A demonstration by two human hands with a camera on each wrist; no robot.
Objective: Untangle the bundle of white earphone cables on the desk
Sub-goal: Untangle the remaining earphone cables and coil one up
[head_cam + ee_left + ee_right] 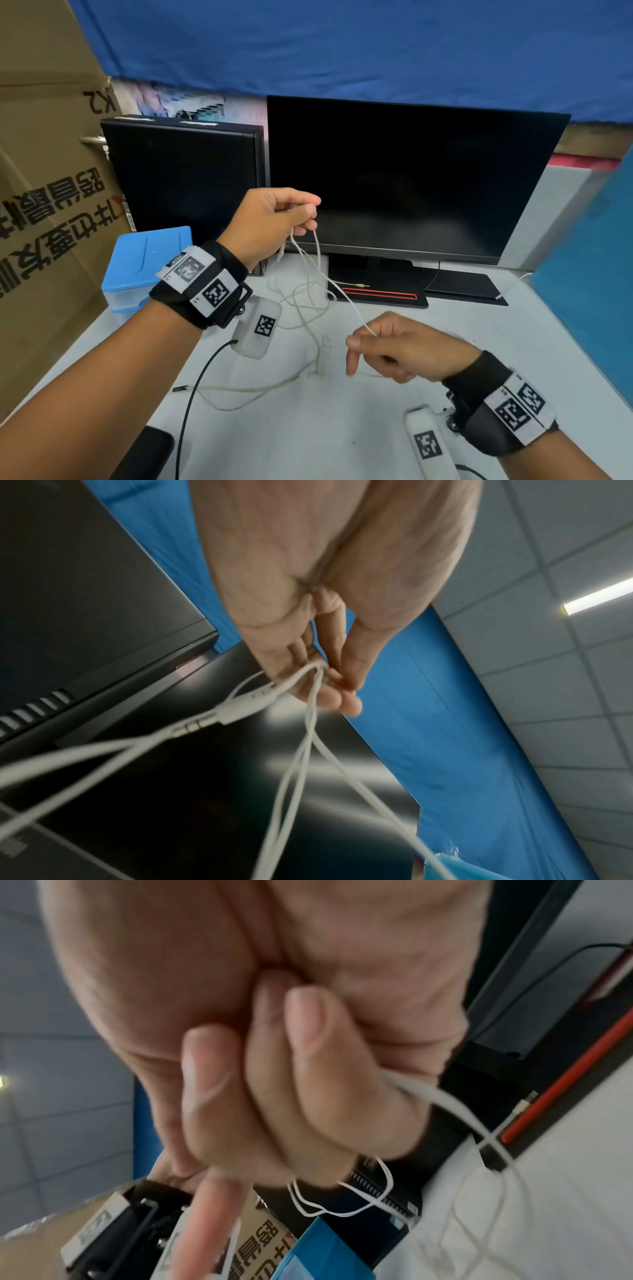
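Nearest the head camera, two bare forearms with black wrist straps are seen above a pale grey desk [342, 428]. Behind it, a large brown cardboard box with printed characters [44, 205], a wide black monitor [404, 178], a black computer case [181, 178] and a small blue-lidded plastic box [147, 253] are ranged. Raised before the monitor, the left hand [270, 222] is closed on several strands of the thin white earphone cables [308, 294], pinched between thumb and fingertips. One strand is drawn taut down to the right hand [394, 349], where it is pinched by curled fingers. Remaining loops are left lying tangled on the desk between the hands
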